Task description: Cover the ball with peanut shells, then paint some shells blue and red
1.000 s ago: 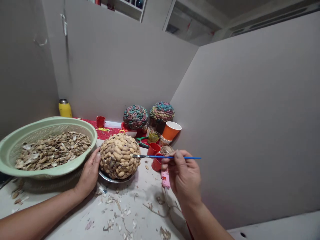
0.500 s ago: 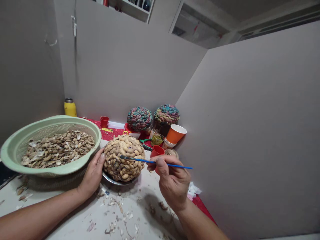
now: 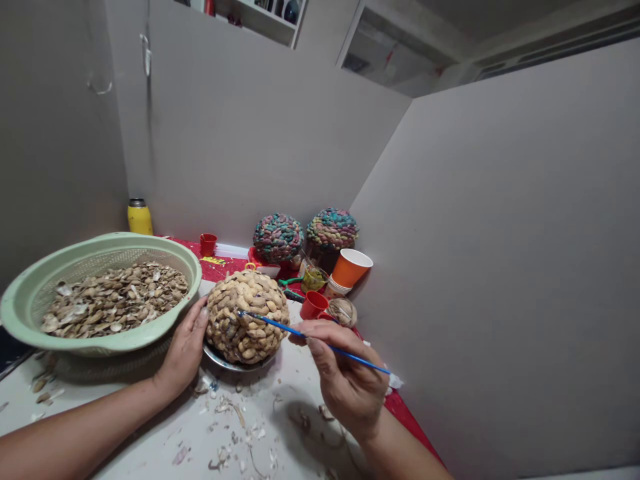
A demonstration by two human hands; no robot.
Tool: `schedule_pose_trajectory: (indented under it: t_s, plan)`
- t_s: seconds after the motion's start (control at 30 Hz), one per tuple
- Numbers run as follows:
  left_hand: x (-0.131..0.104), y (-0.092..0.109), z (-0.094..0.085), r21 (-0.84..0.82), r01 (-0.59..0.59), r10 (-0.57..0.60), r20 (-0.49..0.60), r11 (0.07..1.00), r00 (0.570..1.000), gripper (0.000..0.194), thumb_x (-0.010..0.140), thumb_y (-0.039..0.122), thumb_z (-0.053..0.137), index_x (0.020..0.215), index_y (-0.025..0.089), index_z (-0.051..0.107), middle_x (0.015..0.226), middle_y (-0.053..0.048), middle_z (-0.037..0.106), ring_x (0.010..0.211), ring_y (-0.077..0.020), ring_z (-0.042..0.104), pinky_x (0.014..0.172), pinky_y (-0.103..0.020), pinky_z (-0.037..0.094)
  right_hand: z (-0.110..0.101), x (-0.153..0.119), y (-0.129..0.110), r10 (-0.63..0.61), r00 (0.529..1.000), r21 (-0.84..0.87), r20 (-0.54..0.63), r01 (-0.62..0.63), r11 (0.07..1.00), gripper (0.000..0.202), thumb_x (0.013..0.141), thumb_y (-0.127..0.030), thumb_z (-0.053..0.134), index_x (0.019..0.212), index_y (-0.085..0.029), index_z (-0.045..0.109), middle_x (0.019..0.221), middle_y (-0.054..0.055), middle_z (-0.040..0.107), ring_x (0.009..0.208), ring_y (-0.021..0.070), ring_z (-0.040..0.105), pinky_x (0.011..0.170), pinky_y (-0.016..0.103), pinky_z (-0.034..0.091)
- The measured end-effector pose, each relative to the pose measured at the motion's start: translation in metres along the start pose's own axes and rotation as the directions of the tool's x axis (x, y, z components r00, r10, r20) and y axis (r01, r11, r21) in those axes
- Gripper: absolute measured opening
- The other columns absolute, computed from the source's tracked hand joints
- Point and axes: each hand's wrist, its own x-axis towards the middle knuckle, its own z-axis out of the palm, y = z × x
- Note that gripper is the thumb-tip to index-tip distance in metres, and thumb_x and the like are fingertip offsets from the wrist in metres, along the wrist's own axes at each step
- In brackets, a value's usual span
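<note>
A round ball covered in peanut shells (image 3: 249, 313) sits in a shallow metal bowl (image 3: 235, 366) on the white table. Dark blue paint marks a few shells on its near left side. My left hand (image 3: 184, 350) cups the ball's left side, thumb in front, the other fingers partly hidden behind it. Pinched in my right hand (image 3: 345, 373) is a thin blue paintbrush (image 3: 280, 325), its dark tip at the front of the ball.
At the left stands a green colander (image 3: 100, 343) full of shells. Behind are two painted shell balls (image 3: 279, 237), a red cup (image 3: 314, 305), an orange paper cup (image 3: 352, 268), a twine ball (image 3: 343, 311) and a yellow bottle (image 3: 139, 218). Shell scraps litter the table (image 3: 165, 440).
My right hand has moved slightly down and right, tilting the paintbrush more steeply, with its tip now at the shells. My left hand and the ball keep their places.
</note>
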Motion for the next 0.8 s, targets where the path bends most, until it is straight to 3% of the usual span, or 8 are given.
schedule_pose_trajectory:
  t_s: [0.17, 0.5, 0.8]
  plan:
    - [0.0, 0.001, 0.0, -0.01, 0.001, -0.001, 0.01, 1.0, 1.0, 0.072, 0.091, 0.062, 0.042, 0.141, 0.01, 0.051, 0.151, -0.016, 0.051, 0.144, -0.0293, 0.041, 0.123, -0.046, 0.024, -0.001, 0.003, 0.0, -0.098, 0.987, -0.068, 0.131, 0.107, 0.992, 0.034, 0.09, -0.003, 0.061, 0.114, -0.026, 0.067, 0.097, 0.006, 0.077, 0.091, 0.0214, 0.074, 0.08, 0.036, 0.062]
    - [0.001, -0.003, -0.001, 0.007, -0.009, 0.009, 0.004, 1.0, 1.0, 0.071, 0.092, 0.06, 0.042, 0.142, 0.012, 0.051, 0.152, -0.014, 0.051, 0.145, -0.028, 0.04, 0.123, -0.043, 0.024, -0.027, -0.009, -0.01, -0.166, 0.958, -0.133, 0.232, 0.201, 0.971, 0.039, 0.083, 0.005, 0.058, 0.113, -0.019, 0.066, 0.098, 0.007, 0.077, 0.094, 0.0195, 0.074, 0.083, 0.031, 0.061]
    - [0.001, -0.005, -0.001, -0.02, 0.009, -0.009, -0.001, 1.0, 1.0, 0.071, 0.09, 0.062, 0.044, 0.141, 0.013, 0.052, 0.152, -0.014, 0.051, 0.144, -0.0287, 0.041, 0.123, -0.046, 0.024, -0.006, 0.006, -0.007, -0.238, 0.945, -0.106, 0.223, 0.266, 0.958, 0.033, 0.088, 0.001, 0.057, 0.114, -0.018, 0.066, 0.096, 0.01, 0.078, 0.093, 0.022, 0.076, 0.081, 0.033, 0.062]
